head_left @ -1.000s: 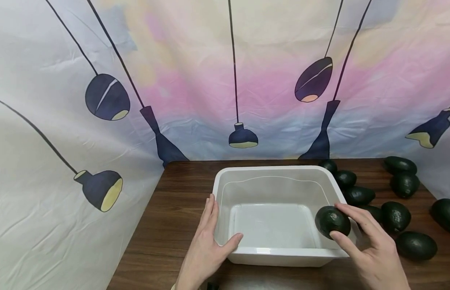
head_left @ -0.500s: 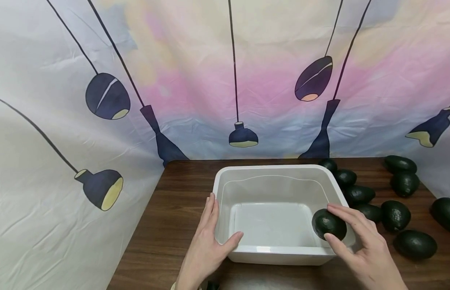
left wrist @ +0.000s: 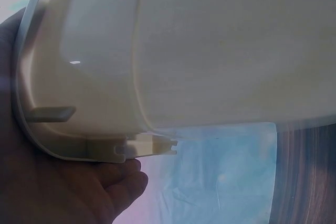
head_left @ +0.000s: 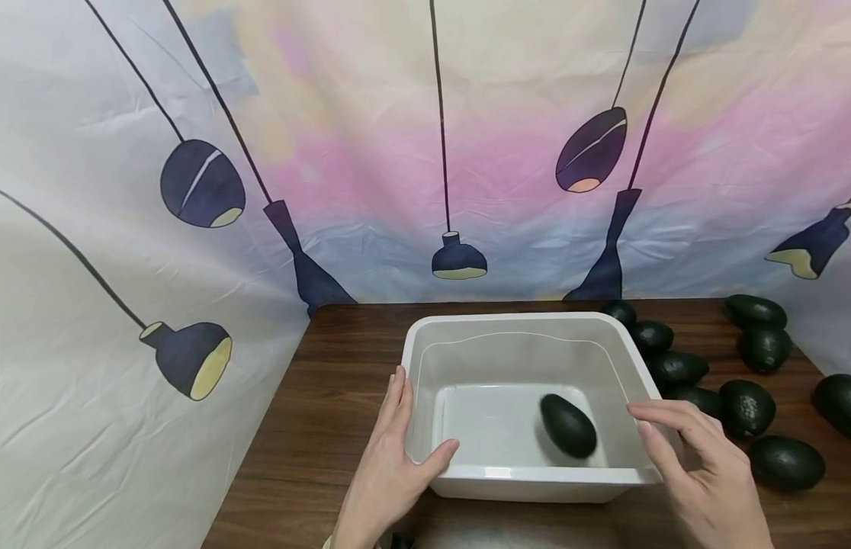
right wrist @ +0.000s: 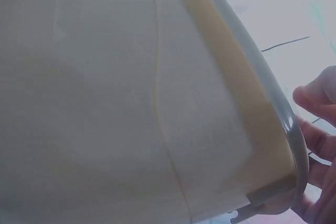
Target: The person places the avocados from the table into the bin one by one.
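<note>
A dark green avocado [head_left: 568, 425] lies tilted in the right part of the white plastic bin [head_left: 508, 474], slightly blurred. My right hand [head_left: 707, 465] is at the bin's right rim, thumb and fingers apart with nothing between them. In the right wrist view its fingers [right wrist: 317, 135] sit beside the rim. My left hand [head_left: 391, 465] rests against the bin's front left corner, fingers straight along the outer side and thumb over the front rim. The left wrist view shows that hand [left wrist: 68, 182] against the bin's underside edge [left wrist: 79, 150].
Several avocados lie on the wooden table [head_left: 343, 381] right of the bin, the nearest avocado [head_left: 787, 463] close to my right hand. Another avocado [head_left: 840, 406] sits at the far right. Behind the table hangs a cloth [head_left: 370, 152] printed with lamps.
My right hand has let go of the avocado, which has dropped from above the right rim into the bin. The hand has drawn slightly right. The left hand has stayed in place.
</note>
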### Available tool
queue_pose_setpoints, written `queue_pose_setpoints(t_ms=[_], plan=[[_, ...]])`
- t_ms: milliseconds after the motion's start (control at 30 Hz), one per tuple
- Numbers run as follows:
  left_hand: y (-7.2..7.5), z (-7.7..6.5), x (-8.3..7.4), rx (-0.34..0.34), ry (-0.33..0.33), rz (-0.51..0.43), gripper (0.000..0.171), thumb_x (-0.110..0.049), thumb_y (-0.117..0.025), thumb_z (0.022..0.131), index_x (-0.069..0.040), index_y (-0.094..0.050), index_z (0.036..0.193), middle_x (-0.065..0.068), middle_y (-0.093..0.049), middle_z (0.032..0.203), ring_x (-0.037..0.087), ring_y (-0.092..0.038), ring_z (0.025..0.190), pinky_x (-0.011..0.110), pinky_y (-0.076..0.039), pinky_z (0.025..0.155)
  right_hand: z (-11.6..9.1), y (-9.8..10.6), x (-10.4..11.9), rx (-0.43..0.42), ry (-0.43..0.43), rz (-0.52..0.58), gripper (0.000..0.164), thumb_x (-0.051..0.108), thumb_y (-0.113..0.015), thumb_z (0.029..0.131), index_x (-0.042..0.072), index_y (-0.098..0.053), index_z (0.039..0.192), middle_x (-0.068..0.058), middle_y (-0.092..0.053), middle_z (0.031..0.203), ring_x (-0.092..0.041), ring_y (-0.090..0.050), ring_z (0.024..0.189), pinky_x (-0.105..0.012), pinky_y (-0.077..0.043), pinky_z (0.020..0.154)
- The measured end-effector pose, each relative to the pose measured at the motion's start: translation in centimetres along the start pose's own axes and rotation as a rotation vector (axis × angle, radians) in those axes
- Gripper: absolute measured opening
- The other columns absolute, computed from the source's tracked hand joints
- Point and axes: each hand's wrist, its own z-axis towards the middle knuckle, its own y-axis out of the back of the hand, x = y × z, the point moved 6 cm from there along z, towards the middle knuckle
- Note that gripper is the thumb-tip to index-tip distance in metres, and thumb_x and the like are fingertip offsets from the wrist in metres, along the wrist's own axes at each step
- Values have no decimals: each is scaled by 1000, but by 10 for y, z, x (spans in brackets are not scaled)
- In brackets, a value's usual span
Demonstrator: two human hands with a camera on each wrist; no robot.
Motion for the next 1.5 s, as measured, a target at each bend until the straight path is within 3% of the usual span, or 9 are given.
queue_pose_setpoints(t_ms=[633, 767, 900, 1000, 1100, 1200, 1333, 1400, 1500], plan=[[0, 0, -1, -1, -1, 6, 104, -66, -64, 81, -2, -23, 152, -8, -6, 162, 12, -10, 147, 40, -26, 113, -3, 21, -24, -132, -110, -46, 24, 4, -68, 90, 15, -72, 111, 3, -64, 107, 2, -54, 101, -4, -38, 83], [1, -1, -1, -3, -2, 1, 104, -65, -65, 81, -1, -23, 152, -7, -6, 162, 13, -10, 147, 40, -26, 113, -3, 30, -32, -180, -90, -46, 25, -1, -67, 89, 11, -73, 110, 6, -65, 105, -1, -54, 83, -7, -41, 65], [0, 0, -2, 1, 5, -7, 104, -65, -65, 81, -2, -23, 152, -7, -6, 162, 13, -10, 147, 40, -26, 113, -2, 40, -51, -233, -107, -110, 24, 2, -66, 91, 9, -71, 113, 15, -59, 106, 7, -50, 89, -9, -40, 76], [0, 0, -2, 1, 5, -6, 104, -65, -65, 81, -2, -23, 152, -7, -6, 162, 13, -10, 147, 40, -25, 113, -1, 47, -71, -256, -147, -187, 27, 4, -64, 93, 5, -67, 119, 5, -59, 117, 2, -47, 116, -12, -28, 100], [0, 0, -2, -3, 1, -4, 104, -65, -65, 81, -2, -23, 152, -8, -6, 162, 14, -10, 147, 40, -25, 113, 0, 55, -95, -270, -211, -238, 32, 2, -62, 94, -1, -61, 126, -15, -55, 126, -22, -44, 123, -34, -28, 109], [0, 0, -2, -8, -4, -1, 104, -65, -65, 81, -1, -23, 152, -8, -6, 162, 13, -10, 147, 40, -25, 114, -2, 61, -122, -303, -322, -226, 38, 5, -59, 96, -2, -55, 133, 4, -52, 123, -27, -39, 126, -41, -28, 111], [-1, -1, -1, -10, -10, 2, 103, -65, -65, 82, -1, -24, 152, -8, -6, 162, 12, -9, 147, 40, -25, 114, -8, 69, -173, -412, -389, -157, 41, 11, -58, 97, 7, -54, 138, 28, -40, 124, -6, -37, 129, -30, -24, 114], [-1, -1, -1, -9, -12, 1, 103, -65, -65, 82, -1, -24, 152, -8, -6, 162, 12, -9, 147, 40, -25, 114, -11, 73, -221, -436, -375, -172, 44, 14, -59, 97, 8, -51, 140, 14, -44, 136, -13, -34, 135, -36, -20, 116], [-1, -1, -1, -10, -11, -6, 103, -65, -65, 81, -2, -23, 152, -9, -6, 162, 12, -9, 147, 40, -25, 114, -14, 77, -277, -388, -449, -252, 53, 26, -55, 99, 9, -40, 147, -9, -29, 155, -30, -19, 144, -51, -12, 117]])
